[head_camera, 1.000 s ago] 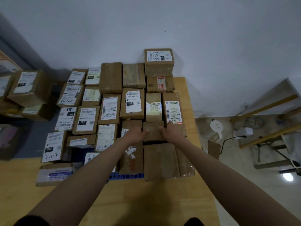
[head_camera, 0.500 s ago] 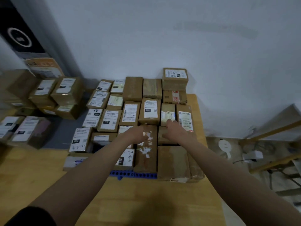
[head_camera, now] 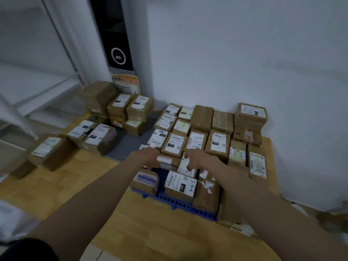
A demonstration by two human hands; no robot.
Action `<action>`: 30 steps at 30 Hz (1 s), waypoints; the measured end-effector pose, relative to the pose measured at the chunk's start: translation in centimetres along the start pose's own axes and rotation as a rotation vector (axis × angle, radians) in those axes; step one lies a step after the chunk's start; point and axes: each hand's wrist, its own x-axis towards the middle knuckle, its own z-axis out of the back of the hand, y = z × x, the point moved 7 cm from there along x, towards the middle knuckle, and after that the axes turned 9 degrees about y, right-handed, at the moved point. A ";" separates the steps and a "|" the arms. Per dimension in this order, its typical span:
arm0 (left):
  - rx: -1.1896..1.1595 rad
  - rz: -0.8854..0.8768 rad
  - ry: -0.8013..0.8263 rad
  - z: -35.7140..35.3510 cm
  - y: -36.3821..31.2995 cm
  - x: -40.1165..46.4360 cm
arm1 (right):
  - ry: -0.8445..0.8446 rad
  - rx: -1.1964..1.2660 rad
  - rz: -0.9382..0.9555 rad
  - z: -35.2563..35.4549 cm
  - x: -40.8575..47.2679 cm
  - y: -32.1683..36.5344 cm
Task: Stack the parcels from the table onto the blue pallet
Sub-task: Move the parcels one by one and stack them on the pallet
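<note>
The blue pallet (head_camera: 178, 203) lies on the wooden table (head_camera: 56, 191), packed with several brown cardboard parcels bearing white labels. One more parcel (head_camera: 251, 113) is stacked on top at the pallet's back right. My left hand (head_camera: 148, 157) hovers over the pallet's left part, fingers relaxed, holding nothing. My right hand (head_camera: 199, 161) is beside it over a labelled parcel (head_camera: 185, 165), fingers loosely spread and empty. More parcels wait on the table to the left: a near one (head_camera: 47, 149), a pair (head_camera: 94, 135), and a pile (head_camera: 120, 108) at the back.
A white wall runs behind and to the right of the pallet. A dark panel with a round mark (head_camera: 117, 55) and an orange sign (head_camera: 128, 84) stand behind the back pile. A grey mat (head_camera: 130, 146) lies between the pallet and the loose parcels.
Both hands have let go of the small brown parcel set into the pallet's middle and shifted left, empty. My view has swung left, bringing in the loose parcels.
</note>
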 end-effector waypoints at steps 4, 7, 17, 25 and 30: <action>-0.015 0.046 -0.014 -0.8 5.7 -1.9 | -0.002 -0.017 0.019 0.3 0.9 5.1; -0.006 0.078 -0.007 -1.4 9.4 -3.4 | -0.007 -0.016 0.041 0.3 1.3 9.3; -0.099 0.145 -0.011 -3.8 21.4 -7.8 | -0.040 -0.053 0.128 -1.1 5.1 21.6; -0.151 0.198 0.024 -5.6 27.2 -8.3 | -0.026 -0.078 0.167 -1.9 7.9 27.2; -0.192 0.234 0.017 -5.6 29.9 -7.3 | -0.022 -0.072 0.195 -1.1 11.0 29.3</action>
